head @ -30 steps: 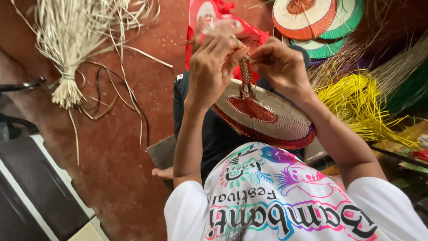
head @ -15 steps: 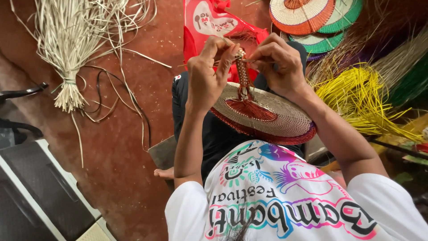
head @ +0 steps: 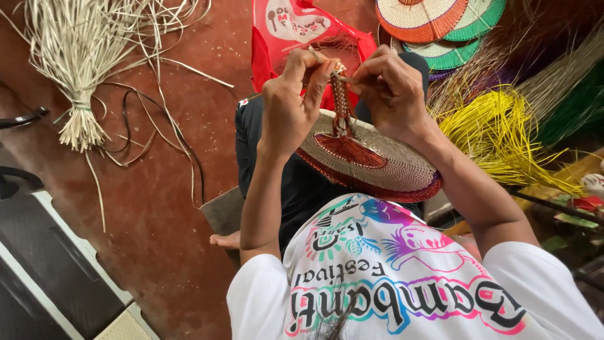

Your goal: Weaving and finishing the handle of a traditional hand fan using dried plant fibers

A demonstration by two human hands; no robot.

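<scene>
woven fan (head: 384, 165), handle pinched by left hand (head: 290, 104), right hand (head: 391, 91)

Craft weaving workshop. Evidence: tied bundle of pale dried straw (head: 78, 94) on red floor (head: 163, 239). Finished round woven fans (head: 434, 19), dyed yellow fibre strands (head: 497, 132)

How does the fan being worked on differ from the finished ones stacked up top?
The red-edged woven fan is held between left hand and right hand, tilted; the orange-rimmed woven fan lies flat on the floor, untouched. The held one is cream with red centre. Both are round, woven.
</scene>
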